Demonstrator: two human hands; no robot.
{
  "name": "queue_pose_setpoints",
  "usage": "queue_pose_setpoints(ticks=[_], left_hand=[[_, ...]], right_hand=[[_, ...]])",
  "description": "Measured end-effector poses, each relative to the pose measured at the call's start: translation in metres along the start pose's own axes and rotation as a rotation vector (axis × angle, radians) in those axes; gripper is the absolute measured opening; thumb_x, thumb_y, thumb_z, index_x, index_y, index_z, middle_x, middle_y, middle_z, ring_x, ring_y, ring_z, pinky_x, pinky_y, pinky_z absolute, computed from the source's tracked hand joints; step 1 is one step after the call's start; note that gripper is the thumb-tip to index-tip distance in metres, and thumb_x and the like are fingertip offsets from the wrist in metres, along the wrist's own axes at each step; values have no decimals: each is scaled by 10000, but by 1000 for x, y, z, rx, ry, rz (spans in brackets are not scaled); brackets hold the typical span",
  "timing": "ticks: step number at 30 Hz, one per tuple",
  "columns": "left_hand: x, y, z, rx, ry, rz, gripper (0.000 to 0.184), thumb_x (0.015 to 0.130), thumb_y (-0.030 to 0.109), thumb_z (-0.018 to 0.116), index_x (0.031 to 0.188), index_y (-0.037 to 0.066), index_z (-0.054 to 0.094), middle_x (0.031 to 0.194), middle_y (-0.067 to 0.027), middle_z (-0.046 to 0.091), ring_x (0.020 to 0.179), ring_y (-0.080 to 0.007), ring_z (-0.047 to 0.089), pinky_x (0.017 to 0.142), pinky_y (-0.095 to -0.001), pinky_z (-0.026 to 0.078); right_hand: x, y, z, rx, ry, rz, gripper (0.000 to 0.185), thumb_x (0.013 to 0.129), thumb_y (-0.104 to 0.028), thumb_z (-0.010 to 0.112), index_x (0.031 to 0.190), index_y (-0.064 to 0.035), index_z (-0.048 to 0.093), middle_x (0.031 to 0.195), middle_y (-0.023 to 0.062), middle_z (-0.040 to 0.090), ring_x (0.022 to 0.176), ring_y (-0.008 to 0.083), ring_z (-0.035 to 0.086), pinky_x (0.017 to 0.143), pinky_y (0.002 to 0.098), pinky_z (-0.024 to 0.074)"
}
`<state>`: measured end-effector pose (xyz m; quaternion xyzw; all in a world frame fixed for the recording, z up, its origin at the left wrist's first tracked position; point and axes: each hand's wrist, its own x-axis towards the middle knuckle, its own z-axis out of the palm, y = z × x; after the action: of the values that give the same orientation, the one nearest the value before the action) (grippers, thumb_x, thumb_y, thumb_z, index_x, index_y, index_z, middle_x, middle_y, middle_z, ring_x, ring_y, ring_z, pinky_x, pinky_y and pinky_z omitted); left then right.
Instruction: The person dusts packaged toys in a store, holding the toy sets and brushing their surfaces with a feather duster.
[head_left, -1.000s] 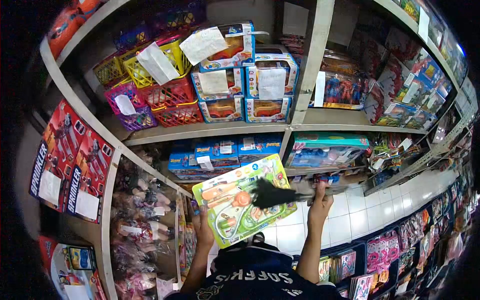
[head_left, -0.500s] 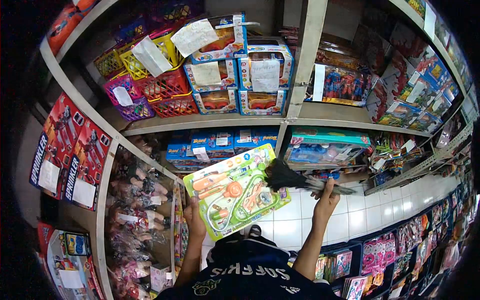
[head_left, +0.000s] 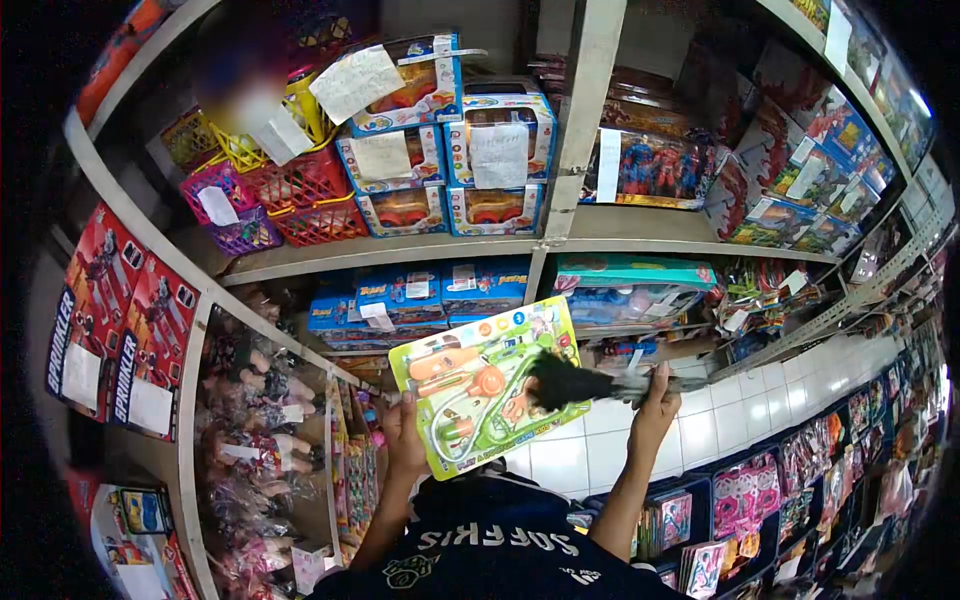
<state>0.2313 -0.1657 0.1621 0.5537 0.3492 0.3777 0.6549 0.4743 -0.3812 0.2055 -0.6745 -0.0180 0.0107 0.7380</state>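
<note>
Left hand (head_left: 404, 440) grips the toy pack (head_left: 485, 390) by its edge, before the shelves (head_left: 390, 258)! Right hand (head_left: 656, 400) closes round the duster (head_left: 580, 386), dark bristles over the pack's right side.

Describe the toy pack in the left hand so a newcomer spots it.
In front of the grey metal shelving, the left hand grips a yellow-green card of orange toy pieces. Unlike the blue boxes behind, it is flat, partly hidden by a black feather duster.
</note>
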Motion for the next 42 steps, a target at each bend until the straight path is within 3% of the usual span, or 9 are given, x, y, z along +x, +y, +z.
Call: queue_pose_setpoints(ticks=[9,11,13,16,19,24,35,39,42], left_hand=[[11,-24,25,25,-219,-70,468,997,378,443,1081,-58,593,1060,-145,634,906,-196,618,773,-316,508],[16,-34,36,-281,-347,-288,516,964,358,520,1281,-47,471,1131,-148,573,994,-230,585,816,-320,509],[39,-90,12,150,-564,70,817,814,264,719,1445,13,265,1311,-190,403,1116,-305,521,840,-348,512],[34,-44,45,361,-731,44,691,871,293,662,1400,-20,348,1252,-187,470,1072,-283,562,814,-366,526],[2,6,99,3,-679,-205,542,1013,404,372,1089,-96,569,1000,-159,638,834,-214,647,709,-335,541],[23,-10,105,79,-978,-124,543,1008,422,388,1086,-85,564,1047,-167,623,849,-234,630,744,-347,525],[12,-23,123,-4,-1089,-230,558,1012,441,353,1121,-68,557,1067,-175,615,876,-227,626,767,-337,521],[1,-16,125,17,-1018,-225,575,1008,447,359,1135,-83,545,1072,-177,618,888,-221,626,761,-339,524],[0,-16,122,-6,-1067,-208,590,1005,461,361,1129,-87,542,1071,-183,616,891,-227,627,758,-342,525]], right_hand=[[3,-18,-35,-175,39,-62,468,937,-384,573,618,-46,518,547,-17,417,523,67,388,460,282,299],[5,-2,-49,-182,0,-238,390,961,-354,544,725,-44,540,580,-28,447,535,71,391,482,274,330],[-8,-11,-61,-110,92,-79,387,965,-355,538,757,-29,536,625,-29,474,582,70,389,523,273,355],[-25,-5,-84,-100,118,-194,385,964,-358,540,728,-54,528,624,-56,422,572,53,365,513,251,311],[-49,-10,-101,-91,225,-47,396,956,-379,547,733,-53,533,632,-56,443,587,55,388,528,244,331],[-83,-9,-133,-145,338,-19,387,954,-382,551,760,-47,559,635,-56,457,591,47,401,527,233,327],[-123,-12,-140,-9,709,-119,404,944,-391,563,725,-52,546,624,-53,446,584,52,398,532,251,334],[-137,-19,-149,-165,521,2,405,946,-402,557,767,-39,579,636,-38,488,592,53,433,540,243,351],[-135,-11,-140,-43,670,-80,402,950,-404,550,779,-41,578,626,-42,480,583,51,439,531,241,351]])
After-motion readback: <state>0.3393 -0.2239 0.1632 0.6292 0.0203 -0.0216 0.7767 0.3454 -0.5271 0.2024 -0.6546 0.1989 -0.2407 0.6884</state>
